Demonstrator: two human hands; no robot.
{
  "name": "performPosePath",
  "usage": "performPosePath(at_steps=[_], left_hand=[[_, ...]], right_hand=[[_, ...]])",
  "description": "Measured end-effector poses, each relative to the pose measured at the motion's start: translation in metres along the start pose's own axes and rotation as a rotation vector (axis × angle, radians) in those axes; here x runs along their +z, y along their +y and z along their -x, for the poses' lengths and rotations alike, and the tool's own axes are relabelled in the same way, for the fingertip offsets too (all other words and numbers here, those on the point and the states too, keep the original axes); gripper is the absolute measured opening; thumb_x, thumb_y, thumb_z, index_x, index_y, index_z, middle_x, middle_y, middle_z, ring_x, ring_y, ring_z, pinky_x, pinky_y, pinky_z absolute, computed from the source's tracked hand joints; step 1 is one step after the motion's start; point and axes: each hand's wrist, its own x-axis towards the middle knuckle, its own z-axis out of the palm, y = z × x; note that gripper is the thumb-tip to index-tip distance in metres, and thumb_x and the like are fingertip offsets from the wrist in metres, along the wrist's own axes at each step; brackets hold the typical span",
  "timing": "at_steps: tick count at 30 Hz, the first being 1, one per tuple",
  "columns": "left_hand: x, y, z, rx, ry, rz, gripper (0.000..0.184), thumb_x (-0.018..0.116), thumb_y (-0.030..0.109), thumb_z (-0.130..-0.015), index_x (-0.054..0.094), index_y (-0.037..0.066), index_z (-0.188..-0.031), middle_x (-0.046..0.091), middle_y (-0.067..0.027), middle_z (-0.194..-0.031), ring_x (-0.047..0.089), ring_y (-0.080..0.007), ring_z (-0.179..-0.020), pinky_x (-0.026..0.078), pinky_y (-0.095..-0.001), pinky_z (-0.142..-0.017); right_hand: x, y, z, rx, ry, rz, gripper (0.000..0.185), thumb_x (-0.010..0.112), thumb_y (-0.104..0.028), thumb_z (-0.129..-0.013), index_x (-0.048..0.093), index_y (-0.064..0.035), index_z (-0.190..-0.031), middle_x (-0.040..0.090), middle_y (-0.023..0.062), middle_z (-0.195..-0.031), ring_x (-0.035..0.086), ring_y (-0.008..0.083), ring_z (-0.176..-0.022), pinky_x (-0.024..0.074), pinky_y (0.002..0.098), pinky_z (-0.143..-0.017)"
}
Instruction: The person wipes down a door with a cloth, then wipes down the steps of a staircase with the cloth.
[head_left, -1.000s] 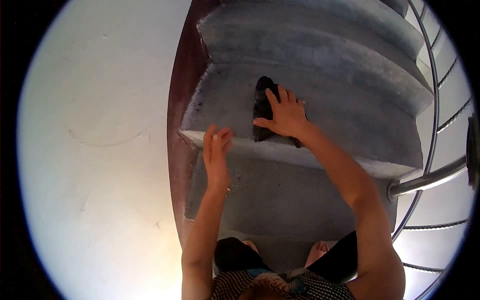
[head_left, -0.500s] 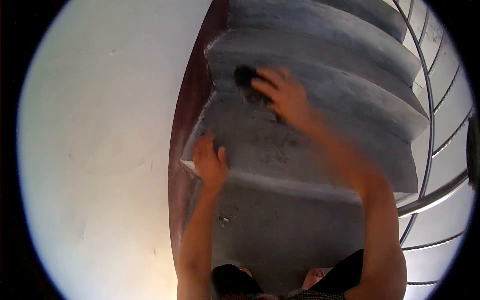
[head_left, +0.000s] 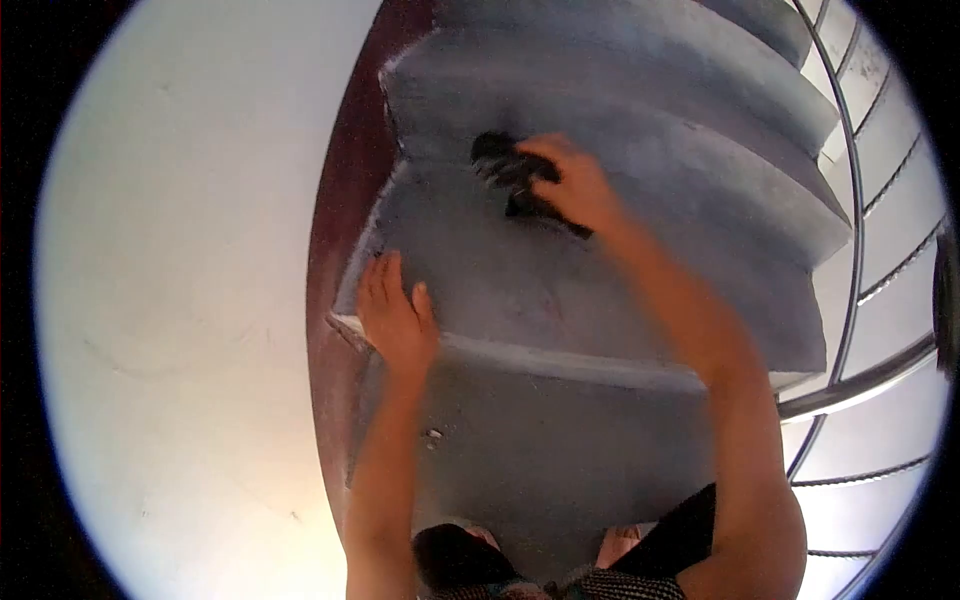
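Observation:
A crumpled black cloth (head_left: 520, 180) lies at the back of a grey stair step (head_left: 620, 290), close to the riser behind it. My right hand (head_left: 575, 185) is closed on the cloth, its fingers bent over the right part of it and slightly blurred. Lower on the left, my left hand (head_left: 398, 312) rests flat on the same step near its front left corner, fingers spread a little and holding nothing.
More grey steps (head_left: 640, 60) rise behind. A dark red border (head_left: 340, 220) and a pale wall (head_left: 180, 280) run along the left. On the right stands a metal railing (head_left: 855, 395). Small bits of debris (head_left: 433, 434) lie on the lower step, above my feet.
My right hand has carried the black cloth from the step's front edge back toward the riser. My left hand has come down from the air onto the step. The view has shifted slightly.

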Motion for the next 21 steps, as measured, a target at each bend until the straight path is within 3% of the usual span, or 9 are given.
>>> performPosePath(at_steps=[3,6,8,9,11,13,16,18,21], left_hand=[[0.002,-0.001,0.001,0.017,0.035,0.032,0.042,0.035,0.032,-0.09,0.046,0.0,-0.116,0.05,-0.0168,-0.115,0.044,-0.0357,-0.11,0.031,-0.0476,-0.091],[0.001,0.004,-0.002,0.003,0.027,0.02,0.043,0.034,0.033,-0.09,0.045,0.002,-0.118,0.05,-0.0159,-0.115,0.044,-0.0336,-0.11,0.029,-0.0476,-0.092],[0.003,0.004,-0.001,-0.013,0.002,0.015,0.044,0.034,0.034,-0.09,0.045,0.003,-0.119,0.049,-0.0157,-0.115,0.044,-0.0327,-0.11,0.028,-0.0478,-0.093],[0.002,0.003,-0.001,-0.029,-0.017,-0.007,0.044,0.034,0.035,-0.09,0.044,0.003,-0.119,0.049,-0.0155,-0.116,0.044,-0.0318,-0.11,0.027,-0.048,-0.093],[0.001,0.004,-0.001,-0.021,-0.018,-0.003,0.045,0.034,0.036,-0.09,0.044,0.004,-0.12,0.049,-0.0153,-0.116,0.044,-0.0318,-0.11,0.027,-0.0487,-0.094],[0.003,0.006,0.0,-0.021,-0.002,0.01,0.046,0.034,0.037,-0.09,0.043,0.004,-0.121,0.049,-0.0152,-0.117,0.043,-0.0318,-0.111,0.026,-0.0494,-0.094],[-0.001,-0.001,0.001,-0.056,-0.014,0.054,0.047,0.034,0.036,-0.09,0.042,0.003,-0.122,0.047,-0.0161,-0.12,0.041,-0.0319,-0.114,0.024,-0.0468,-0.099],[-0.008,-0.005,-0.003,-0.266,0.155,0.532,0.047,0.034,0.033,-0.09,0.04,0.0,-0.123,0.043,-0.0172,-0.123,0.037,-0.0298,-0.118,0.022,-0.0415,-0.102],[-0.051,-0.001,-0.017,-0.379,0.178,0.764,0.048,0.03,0.032,-0.092,0.036,-0.002,-0.125,0.039,-0.0174,-0.127,0.034,-0.0277,-0.121,0.022,-0.037,-0.104]], right_hand=[[-0.051,0.023,0.048,0.289,0.105,0.049,0.042,0.06,-0.014,-0.076,0.05,-0.0083,-0.116,0.054,0.0174,-0.11,0.055,0.0335,-0.096,0.0425,0.0402,-0.086],[-0.063,0.073,0.104,0.401,0.18,0.259,0.042,0.06,-0.021,-0.077,0.051,-0.0068,-0.116,0.054,0.0176,-0.11,0.054,0.0333,-0.097,0.0434,0.0402,-0.084],[-0.052,0.084,0.128,0.44,0.033,0.792,0.045,0.062,-0.027,-0.074,0.053,-0.0057,-0.112,0.055,0.0185,-0.108,0.055,0.0337,-0.095,0.045,0.0404,-0.081],[-0.047,0.09,0.123,0.443,0.035,0.793,0.045,0.062,-0.027,-0.074,0.053,-0.0057,-0.112,0.055,0.0185,-0.108,0.055,0.0337,-0.095,0.045,0.0404,-0.081],[-0.029,0.094,0.11,0.537,0.112,0.668,0.046,0.064,-0.029,-0.07,0.056,-0.0065,-0.109,0.056,0.0176,-0.106,0.055,0.0332,-0.095,0.0449,0.0407,-0.081],[-0.023,0.039,0.089,0.613,-0.023,0.45,0.045,0.064,-0.025,-0.067,0.056,-0.0069,-0.107,0.057,0.016,-0.106,0.054,0.0323,-0.097,0.0437,0.0405,-0.083],[0.04,-0.046,0.083,0.225,-0.048,0.251,0.048,0.07,-0.017,-0.059,0.056,-0.0064,-0.104,0.056,0.0146,-0.104,0.052,0.0318,-0.098,0.0433,0.0399,-0.083],[0.06,-0.108,0.082,0.256,-0.147,0.103,0.055,0.072,-0.015,-0.057,0.054,-0.0059,-0.108,0.052,0.0131,-0.104,0.049,0.0323,-0.1,0.0427,0.0387,-0.084],[0.072,-0.154,0.093,0.132,-0.205,0.001,0.057,0.073,-0.014,-0.057,0.052,-0.0049,-0.109,0.051,0.0136,-0.105,0.048,0.0317,-0.102,0.0423,0.038,-0.085]])
